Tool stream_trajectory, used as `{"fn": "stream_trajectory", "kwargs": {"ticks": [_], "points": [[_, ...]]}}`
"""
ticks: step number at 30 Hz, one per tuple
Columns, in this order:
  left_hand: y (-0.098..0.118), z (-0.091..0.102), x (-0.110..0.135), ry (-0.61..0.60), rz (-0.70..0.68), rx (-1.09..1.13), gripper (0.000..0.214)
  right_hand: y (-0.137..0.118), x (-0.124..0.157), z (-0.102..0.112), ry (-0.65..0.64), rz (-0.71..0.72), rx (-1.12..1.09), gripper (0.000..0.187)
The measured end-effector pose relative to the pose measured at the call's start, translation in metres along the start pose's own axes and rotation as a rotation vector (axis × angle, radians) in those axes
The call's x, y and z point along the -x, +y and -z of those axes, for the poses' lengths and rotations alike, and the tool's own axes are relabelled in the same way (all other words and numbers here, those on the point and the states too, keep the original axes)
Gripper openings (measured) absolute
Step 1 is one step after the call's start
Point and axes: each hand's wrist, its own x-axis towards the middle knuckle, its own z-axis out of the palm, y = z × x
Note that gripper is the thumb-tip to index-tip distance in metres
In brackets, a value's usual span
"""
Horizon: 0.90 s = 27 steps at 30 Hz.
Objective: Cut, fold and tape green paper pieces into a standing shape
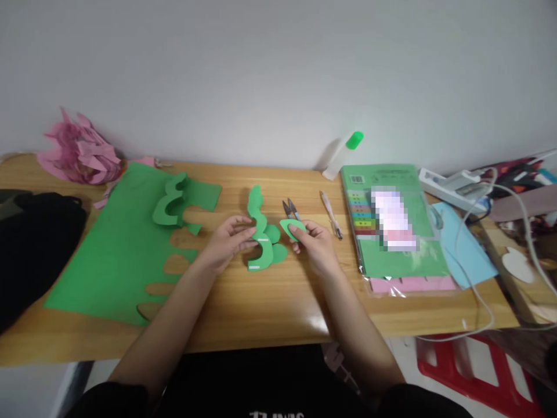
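Note:
My left hand (227,241) pinches a wavy strip of green paper (257,229) that stands curled on the wooden desk (270,302); the strip has small white tape marks. My right hand (314,241) pinches a small green leaf-shaped cut-out (290,227) just right of the strip. More green cut-outs (278,248) lie under the strip. Small scissors (290,208) lie on the desk just beyond my right hand.
A large green sheet (117,255) with cut notches and a curled green strip (172,203) lies at left. Pink paper scraps (78,154), a black bag (30,244), a glue stick (342,154), a pen (331,215), a coloured-paper pack (391,232), a power strip (452,186).

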Motion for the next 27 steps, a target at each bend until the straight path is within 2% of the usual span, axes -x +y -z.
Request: {"fn": "stream_trajectory", "kwargs": {"ticks": [6, 10, 14, 20, 27], "points": [[-0.003, 0.0052, 0.0006, -0.068, -0.009, -0.022, 0.042, 0.0016, 0.0023, 0.0015, -0.12, -0.056, 0.155, 0.051], [-0.0039, 0.0072, -0.0012, -0.087, -0.006, 0.005, 0.04, 0.0029, 0.003, 0.0017, -0.178, -0.027, 0.18, 0.05], [-0.004, 0.0096, -0.002, -0.121, 0.001, 0.057, 0.042, 0.0032, 0.0023, 0.0028, -0.107, 0.032, 0.159, 0.044], [-0.0025, 0.0087, -0.0006, -0.155, 0.002, 0.091, 0.05, 0.0017, 0.0002, 0.0062, 0.007, 0.036, 0.02, 0.038], [-0.0028, 0.0064, 0.001, -0.155, 0.03, 0.068, 0.054, 0.0028, 0.0015, 0.0068, 0.013, 0.038, -0.024, 0.036]]}}
